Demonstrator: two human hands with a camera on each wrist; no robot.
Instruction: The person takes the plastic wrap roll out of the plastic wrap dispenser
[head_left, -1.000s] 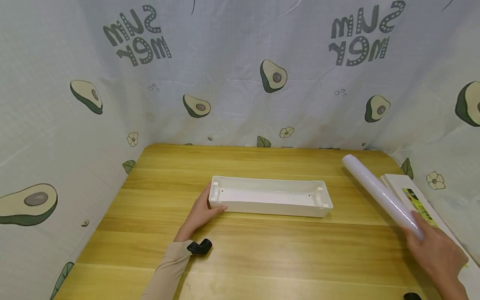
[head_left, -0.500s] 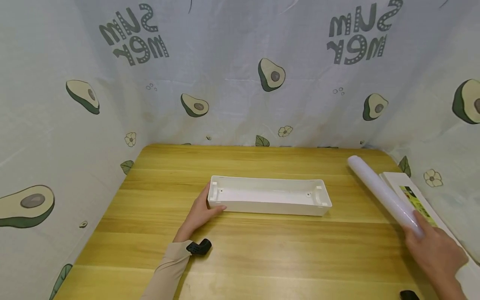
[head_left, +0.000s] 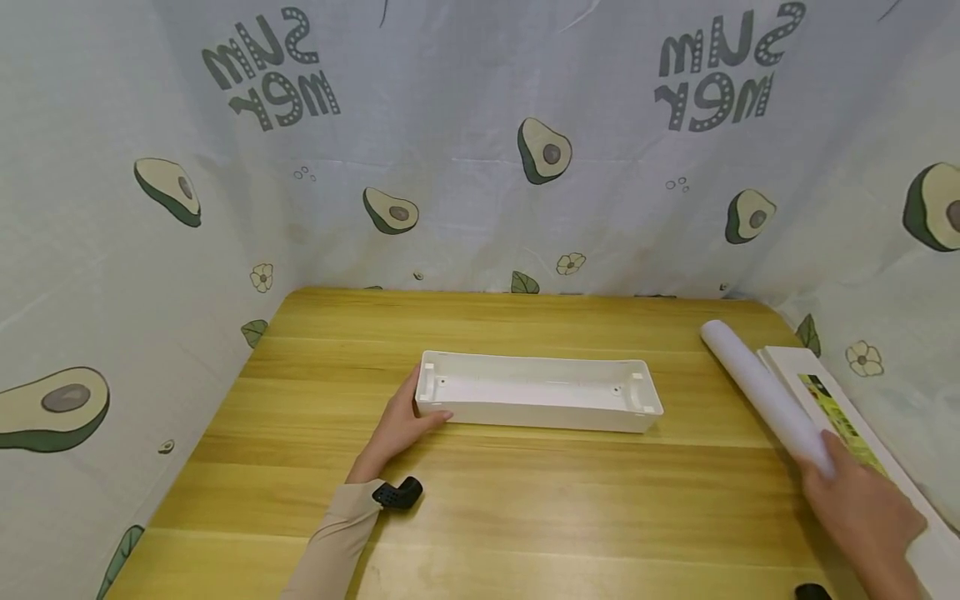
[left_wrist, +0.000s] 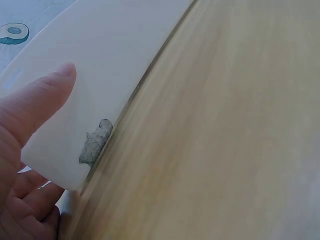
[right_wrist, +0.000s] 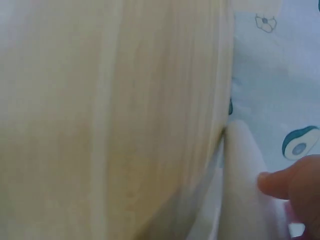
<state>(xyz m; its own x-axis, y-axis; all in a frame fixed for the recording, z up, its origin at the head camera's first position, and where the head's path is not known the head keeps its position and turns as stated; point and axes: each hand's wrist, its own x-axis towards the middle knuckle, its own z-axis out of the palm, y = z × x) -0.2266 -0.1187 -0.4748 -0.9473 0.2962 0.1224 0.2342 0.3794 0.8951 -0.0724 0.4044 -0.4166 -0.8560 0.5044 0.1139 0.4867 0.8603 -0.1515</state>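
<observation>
A long white plastic box (head_left: 547,417), hollow with no lid on, lies crosswise on the wooden table (head_left: 570,500). My left hand (head_left: 393,429) grips its left end, the thumb on the near wall. In the left wrist view a ragged grey patch (left_wrist: 96,143) marks the box's lower edge, below the thumb. On the right, my right hand (head_left: 862,504) holds a white roll of plastic film (head_left: 763,396) by its near end. The roll slants away to the far left, and its thumb-side surface shows in the right wrist view.
A long white carton (head_left: 795,363) with a green and yellow label lies along the table's right edge, partly behind the roll and right hand. A cloth curtain (head_left: 465,150) printed with avocados encloses the back and both sides.
The roll's far end has moved slightly right and toward me, and the right hand has shifted slightly left. The left hand and the box have stayed in place.
</observation>
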